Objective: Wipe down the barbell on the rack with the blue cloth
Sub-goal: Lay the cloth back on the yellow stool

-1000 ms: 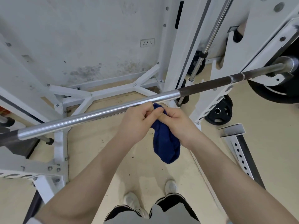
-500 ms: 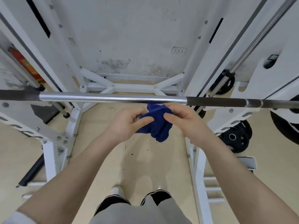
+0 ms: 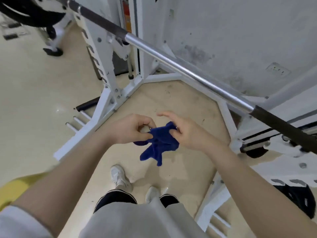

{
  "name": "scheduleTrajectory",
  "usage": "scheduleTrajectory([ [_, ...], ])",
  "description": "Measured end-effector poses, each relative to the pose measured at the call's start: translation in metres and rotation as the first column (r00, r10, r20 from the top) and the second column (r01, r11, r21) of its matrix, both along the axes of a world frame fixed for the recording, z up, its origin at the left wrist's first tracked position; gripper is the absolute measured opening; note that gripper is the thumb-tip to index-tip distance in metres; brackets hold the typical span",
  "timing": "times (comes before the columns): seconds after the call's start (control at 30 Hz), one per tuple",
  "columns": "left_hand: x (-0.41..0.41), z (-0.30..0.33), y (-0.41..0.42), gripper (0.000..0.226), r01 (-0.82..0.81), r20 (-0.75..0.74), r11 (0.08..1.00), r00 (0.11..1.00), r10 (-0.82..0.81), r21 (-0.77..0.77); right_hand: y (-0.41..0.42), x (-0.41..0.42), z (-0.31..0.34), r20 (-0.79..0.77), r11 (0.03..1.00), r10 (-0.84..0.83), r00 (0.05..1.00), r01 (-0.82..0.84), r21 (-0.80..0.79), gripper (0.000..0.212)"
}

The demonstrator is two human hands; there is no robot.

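The cloth (image 3: 160, 143) hangs between my two hands, crumpled, with two loose corners drooping toward the floor (image 3: 34, 86) above my shoes (image 3: 120, 176). It is clear of the bar (image 3: 180, 65) and touches nothing but my fingers.

My left hand (image 3: 130, 129) is curled nearly closed, thumb and fingertips pinching the cloth's left edge. My right hand (image 3: 187, 133) grips the cloth's upper right corner with its lower fingers, while the forefinger and thumb stand stretched out and free.

The bar runs on a slant across the view, from upper left down to the right edge, well above and beyond my hands. Its bright middle stretch lies bare; the dark ends begin near the left upright (image 3: 96, 54) and again at the lower right, where the bar passes over the rack's (image 3: 248, 138) right side. Open air lies between the cloth and the bar along the whole bright stretch.

Under my hands the floor is open, bounded by the rack's white base rails on the left and right, which meet toward the stained wall (image 3: 231, 31) behind. A black plate (image 3: 29, 16) sits at the bar's far left end, blurred.
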State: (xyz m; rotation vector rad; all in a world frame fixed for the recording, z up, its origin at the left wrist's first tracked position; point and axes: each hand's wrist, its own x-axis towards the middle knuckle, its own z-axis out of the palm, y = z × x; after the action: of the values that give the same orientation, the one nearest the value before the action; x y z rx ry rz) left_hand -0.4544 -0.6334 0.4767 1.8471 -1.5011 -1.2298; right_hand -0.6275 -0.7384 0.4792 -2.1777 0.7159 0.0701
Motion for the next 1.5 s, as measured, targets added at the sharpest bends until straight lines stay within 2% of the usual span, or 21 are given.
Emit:
scheduleTrajectory([
  [0.07, 0.011, -0.007, 0.023, 0.014, -0.14, 0.012, 0.99, 0.99, 0.14, -0.013, 0.005, 0.025, -0.009, -0.025, 0.978, 0.21, 0.977, -0.209, 0.021, 0.04],
  [0.17, 0.027, -0.018, 0.056, 0.012, -0.347, 0.022, 0.937, 0.937, 0.348, -0.052, 0.012, 0.062, -0.017, -0.053, 0.948, 0.314, 0.948, -0.316, -0.027, 0.032],
  [0.27, 0.047, -0.037, 0.093, 0.008, -0.509, 0.046, 0.861, 0.86, 0.508, -0.005, 0.026, 0.092, -0.029, -0.138, 0.887, 0.393, 0.909, -0.414, -0.205, 0.026],
  [0.37, 0.061, -0.055, 0.124, 0.015, -0.638, 0.048, 0.77, 0.769, 0.638, -0.019, 0.053, 0.121, -0.043, -0.266, 0.751, 0.406, 0.874, -0.485, -0.449, 0.021],
  [0.4, 0.064, -0.059, 0.134, 0.016, -0.666, 0.071, 0.745, 0.742, 0.666, -0.025, 0.062, 0.129, -0.048, -0.227, 0.677, 0.418, 0.88, -0.468, -0.567, 0.019],
  [0.47, 0.072, -0.07, 0.156, 0.018, -0.719, 0.105, 0.693, 0.687, 0.719, -0.041, 0.078, 0.148, -0.059, -0.003, 0.521, 0.543, 0.84, -0.34, -0.783, 0.017],
  [0.53, 0.083, -0.08, 0.183, 0.018, -0.762, 0.074, 0.645, 0.642, 0.764, -0.053, 0.093, 0.169, -0.074, 0.156, 0.443, 0.731, 0.664, -0.289, -0.849, 0.019],
  [0.57, 0.089, -0.084, 0.197, 0.016, -0.778, 0.042, 0.626, 0.625, 0.78, -0.057, 0.101, 0.18, -0.081, 0.137, 0.417, 0.781, 0.609, -0.346, -0.841, 0.023],
  [0.63, 0.103, -0.092, 0.228, 0.009, -0.798, -0.006, 0.599, 0.6, 0.8, -0.063, 0.128, 0.205, -0.085, -0.05, 0.357, 0.791, 0.61, -0.526, -0.772, 0.026],
  [0.7, 0.118, -0.096, 0.258, 0.006, -0.799, -0.002, 0.596, 0.598, 0.801, -0.079, 0.16, 0.236, -0.086, -0.354, 0.361, 0.67, 0.652, -0.704, -0.612, 0.017],
  [0.77, 0.136, -0.1, 0.287, 0.015, -0.788, 0.034, 0.604, 0.605, 0.796, -0.116, 0.195, 0.271, -0.088, -0.49, 0.544, 0.508, 0.708, -0.705, -0.455, 0.016],
  [0.8, 0.146, -0.102, 0.302, 0.02, -0.783, 0.061, 0.605, 0.603, 0.795, -0.147, 0.213, 0.288, -0.091, -0.506, 0.64, 0.445, 0.739, -0.658, -0.397, 0.017],
  [0.87, 0.17, -0.107, 0.334, 0.029, -0.765, 0.105, 0.608, 0.601, 0.793, -0.212, 0.253, 0.321, -0.102, -0.384, 0.856, 0.337, 0.86, -0.449, -0.255, 0.019],
  [0.9, 0.182, -0.111, 0.35, 0.032, -0.755, 0.13, 0.614, 0.601, 0.788, -0.232, 0.273, 0.336, -0.109, -0.298, 0.944, 0.26, 0.919, -0.307, -0.122, 0.022],
  [0.93, 0.193, -0.118, 0.366, 0.032, -0.756, 0.158, 0.612, 0.592, 0.79, -0.232, 0.294, 0.35, -0.113, -0.237, 0.983, 0.183, 0.954, -0.179, 0.037, 0.025],
  [1.0, 0.212, -0.13, 0.399, 0.033, -0.801, 0.221, 0.568, 0.529, 0.819, -0.188, 0.333, 0.376, -0.116, -0.179, 0.957, 0.129, 0.975, -0.075, 0.281, 0.024],
  [1.1, 0.232, -0.143, 0.448, 0.042, -0.878, 0.266, 0.46, 0.416, 0.869, -0.13, 0.383, 0.404, -0.116, -0.175, 0.907, 0.268, 0.947, -0.187, 0.378, 0.018],
  [1.2, 0.24, -0.151, 0.488, 0.05, -0.873, 0.207, 0.473, 0.443, 0.872, -0.123, 0.426, 0.424, -0.117, -0.181, 0.865, 0.344, 0.921, -0.236, 0.443, 0.018],
  [1.3, 0.243, -0.165, 0.511, 0.058, -0.858, 0.117, 0.502, 0.491, 0.863, -0.107, 0.461, 0.44, -0.121, -0.199, 0.8, 0.35, 0.915, -0.182, 0.572, 0.025],
  [1.4, 0.25, -0.186, 0.524, 0.061, -0.881, 0.225, 0.459, 0.427, 0.876, -0.114, 0.485, 0.455, -0.138, -0.253, 0.771, 0.372, 0.893, -0.145, 0.62, 0.026],
  [1.5, 0.259, -0.211, 0.54, 0.052, -0.878, 0.335, 0.453, 0.385, 0.86, -0.153, 0.495, 0.47, -0.16, -0.288, 0.757, 0.323, 0.901, -0.063, 0.65, 0.022],
])
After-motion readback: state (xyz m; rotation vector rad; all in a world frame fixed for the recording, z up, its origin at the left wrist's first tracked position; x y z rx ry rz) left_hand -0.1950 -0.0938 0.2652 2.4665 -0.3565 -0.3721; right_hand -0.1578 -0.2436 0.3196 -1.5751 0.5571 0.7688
